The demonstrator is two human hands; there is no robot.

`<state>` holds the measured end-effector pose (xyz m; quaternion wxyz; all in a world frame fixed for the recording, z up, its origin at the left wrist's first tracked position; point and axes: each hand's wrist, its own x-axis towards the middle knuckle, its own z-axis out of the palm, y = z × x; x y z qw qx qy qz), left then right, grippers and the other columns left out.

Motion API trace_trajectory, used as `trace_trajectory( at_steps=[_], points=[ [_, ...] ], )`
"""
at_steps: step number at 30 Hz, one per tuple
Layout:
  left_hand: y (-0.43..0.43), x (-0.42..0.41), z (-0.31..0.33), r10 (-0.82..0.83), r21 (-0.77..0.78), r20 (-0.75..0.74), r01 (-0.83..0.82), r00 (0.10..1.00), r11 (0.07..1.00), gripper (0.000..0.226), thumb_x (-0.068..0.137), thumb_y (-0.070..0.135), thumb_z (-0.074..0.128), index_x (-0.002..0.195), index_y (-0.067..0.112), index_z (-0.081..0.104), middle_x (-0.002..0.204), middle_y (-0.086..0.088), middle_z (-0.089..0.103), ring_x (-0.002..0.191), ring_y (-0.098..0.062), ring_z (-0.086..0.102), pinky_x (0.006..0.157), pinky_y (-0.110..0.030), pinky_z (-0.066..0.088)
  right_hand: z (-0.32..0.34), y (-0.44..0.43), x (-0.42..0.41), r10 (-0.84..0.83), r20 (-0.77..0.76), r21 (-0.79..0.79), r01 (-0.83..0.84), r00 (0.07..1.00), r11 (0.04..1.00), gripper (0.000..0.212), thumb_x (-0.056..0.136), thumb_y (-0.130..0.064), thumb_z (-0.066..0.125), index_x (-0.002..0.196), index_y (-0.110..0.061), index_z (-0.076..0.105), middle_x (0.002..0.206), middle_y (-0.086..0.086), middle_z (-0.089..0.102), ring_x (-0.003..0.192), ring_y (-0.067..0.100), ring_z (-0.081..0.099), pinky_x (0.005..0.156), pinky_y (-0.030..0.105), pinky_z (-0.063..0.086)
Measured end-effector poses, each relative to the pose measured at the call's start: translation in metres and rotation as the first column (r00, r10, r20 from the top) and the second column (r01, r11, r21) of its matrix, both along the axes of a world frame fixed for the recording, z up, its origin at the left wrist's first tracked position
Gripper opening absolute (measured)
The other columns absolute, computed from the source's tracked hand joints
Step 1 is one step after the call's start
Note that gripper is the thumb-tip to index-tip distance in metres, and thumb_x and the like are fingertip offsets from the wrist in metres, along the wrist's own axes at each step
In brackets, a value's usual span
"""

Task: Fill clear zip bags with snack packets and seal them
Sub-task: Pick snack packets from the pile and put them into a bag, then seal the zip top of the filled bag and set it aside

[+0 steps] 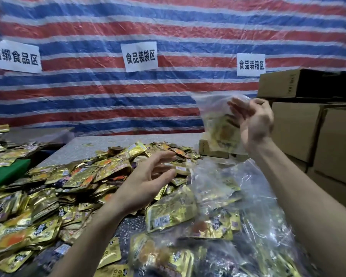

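A big heap of gold snack packets [68,188] covers the table. My left hand [148,176] hovers over the heap's right side, fingers spread and relaxed, holding nothing. Up at the right, my right hand [252,120] is raised with its fingers nearly straight against a clear zip bag [218,124] filled with gold packets. The bag is blurred and off the table. Whether any finger still grips it is unclear. More filled clear bags [228,226] lie at the lower right under my right forearm.
Stacked cardboard boxes [308,126] stand at the right. A small carton [206,149] sits below the raised bag. A striped tarp wall [108,92] with paper signs [140,56] closes the back. Green cloth [6,172] lies at the left.
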<state>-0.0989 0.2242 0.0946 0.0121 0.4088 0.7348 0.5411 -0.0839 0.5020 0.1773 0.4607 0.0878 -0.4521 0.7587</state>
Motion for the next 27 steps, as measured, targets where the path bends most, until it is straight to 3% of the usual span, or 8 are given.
trace_trajectory(
  at_steps=[3,5,8,12,15,18,22,27],
  points=[
    [0.001,-0.001,-0.001,-0.002,0.008,-0.033,0.002,0.999,1.000,0.036,0.097,0.027,0.060,0.129,0.039,0.052,0.133,0.017,0.058,0.122,0.002,0.056,0.107,-0.032,0.047,-0.033,0.007,-0.002,-0.148,0.361,0.246,0.059,0.921,0.967,0.017,0.095,-0.002,0.042,0.087,-0.015,0.048,0.081,0.014,0.076,0.075,0.032,0.067,0.063,0.042,0.052],
    [0.003,-0.002,-0.003,0.006,0.000,-0.062,-0.006,0.998,1.000,0.033,0.097,0.032,0.060,0.129,0.037,0.054,0.132,0.018,0.059,0.120,0.003,0.057,0.106,-0.031,0.047,-0.062,0.006,0.001,-0.395,0.581,0.593,-0.039,0.712,0.804,0.015,0.095,-0.004,0.044,0.085,-0.012,0.051,0.088,0.015,0.074,0.079,0.032,0.068,0.068,0.050,0.054],
    [0.007,-0.003,-0.009,0.000,-0.032,-0.075,-0.002,0.997,1.000,0.034,0.097,0.029,0.060,0.131,0.029,0.055,0.131,0.015,0.060,0.120,0.002,0.057,0.108,-0.033,0.047,-0.087,-0.002,0.010,-0.693,0.525,0.849,-0.237,0.494,0.473,0.012,0.091,-0.012,0.055,0.083,-0.014,0.064,0.096,0.008,0.072,0.091,0.025,0.067,0.086,0.045,0.054],
    [0.008,-0.003,-0.013,-0.002,-0.106,-0.129,-0.012,0.992,0.994,0.036,0.097,0.029,0.060,0.133,0.029,0.054,0.132,0.015,0.059,0.121,0.003,0.054,0.108,-0.035,0.046,-0.075,-0.022,0.022,-0.783,0.488,0.869,-0.298,0.387,0.394,0.015,0.077,-0.013,0.056,0.074,-0.018,0.070,0.089,0.001,0.074,0.087,0.023,0.067,0.077,0.039,0.057],
    [0.001,-0.002,-0.006,0.055,-0.091,-0.195,-0.074,0.979,0.993,0.033,0.096,0.035,0.060,0.129,0.032,0.056,0.126,0.019,0.060,0.116,0.007,0.055,0.102,-0.028,0.048,-0.066,-0.044,0.030,-0.887,0.343,0.931,-0.238,0.309,0.277,0.028,0.077,-0.018,0.059,0.098,-0.028,0.075,0.109,-0.003,0.074,0.100,0.026,0.066,0.073,0.033,0.047],
    [-0.011,-0.004,0.003,0.167,-0.036,-0.285,-0.184,0.944,0.982,0.029,0.096,0.035,0.060,0.125,0.032,0.058,0.118,0.023,0.061,0.111,0.007,0.056,0.093,-0.023,0.050,-0.069,-0.074,0.037,-0.856,0.202,0.978,-0.045,0.476,0.206,0.034,0.084,-0.023,0.062,0.116,-0.028,0.070,0.121,-0.004,0.067,0.105,0.023,0.063,0.075,0.033,0.044],
    [-0.025,-0.009,0.013,0.343,-0.012,-0.355,-0.371,0.870,0.928,0.018,0.098,0.025,0.059,0.113,0.018,0.066,0.100,0.009,0.067,0.094,-0.006,0.062,0.085,-0.035,0.055,-0.078,-0.120,0.034,-0.570,0.275,0.898,0.004,0.774,0.439,0.015,0.088,-0.022,0.067,0.102,-0.023,0.072,0.096,-0.010,0.070,0.078,0.002,0.063,0.064,0.018,0.048],
    [-0.074,0.013,-0.010,0.435,0.012,-0.333,-0.457,0.837,0.889,0.011,0.094,0.031,0.060,0.099,0.023,0.067,0.089,0.017,0.065,0.080,-0.001,0.062,0.070,-0.026,0.055,-0.112,-0.177,0.030,-0.273,0.408,0.767,-0.164,0.871,0.621,0.010,0.088,-0.017,0.070,0.096,-0.024,0.071,0.088,-0.015,0.070,0.082,-0.003,0.064,0.070,0.018,0.052]
  ],
)
